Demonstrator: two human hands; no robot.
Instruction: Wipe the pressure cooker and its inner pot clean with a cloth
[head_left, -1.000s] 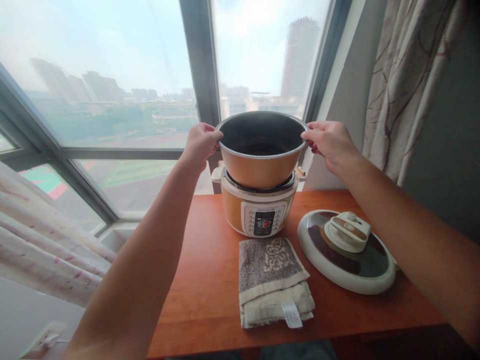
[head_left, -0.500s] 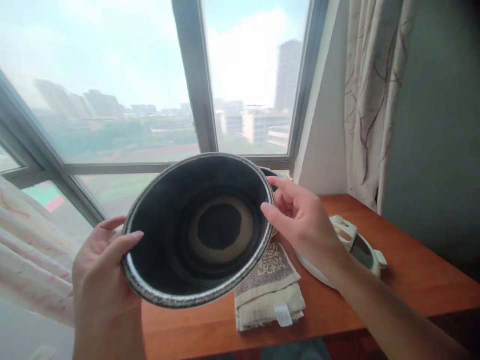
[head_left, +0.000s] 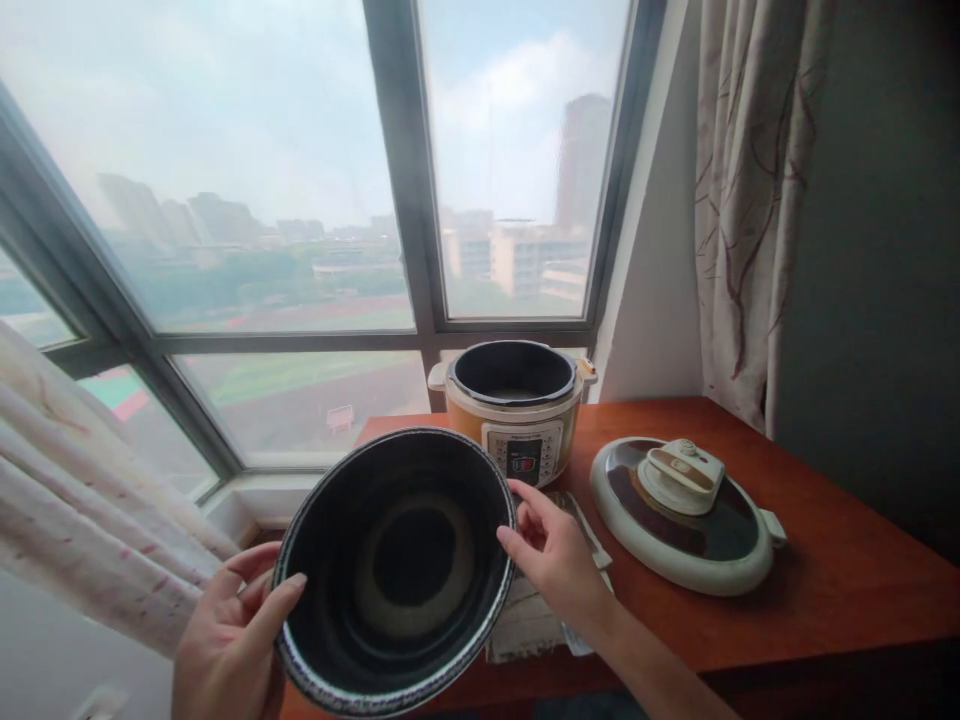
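Note:
A black inner pot (head_left: 412,555) with a worn, shiny rim is held up in the air, its mouth tilted toward me. My left hand (head_left: 232,625) grips the rim at the left, thumb over the edge. On the opposite side my right hand (head_left: 555,550) pinches the rim between thumb and fingers. Behind the pot stands an electric pressure cooker (head_left: 461,408), white and gold with a control panel, its top uncovered. Its lid (head_left: 694,565) lies on the table at the right, handle up. A folded towel (head_left: 525,625) is partly hidden beneath my right hand and the pot.
The brown wooden table (head_left: 840,560) runs along a large window (head_left: 285,130). A patterned curtain (head_left: 750,200) hangs at the right, and a pale curtain (head_left: 82,490) is at the left. Dark space lies past the table's front right edge.
Both hands have lowered the inner pot, bringing the cooker behind it into view. The right hand has moved off the lid, which now shows whole. The view has shifted slightly.

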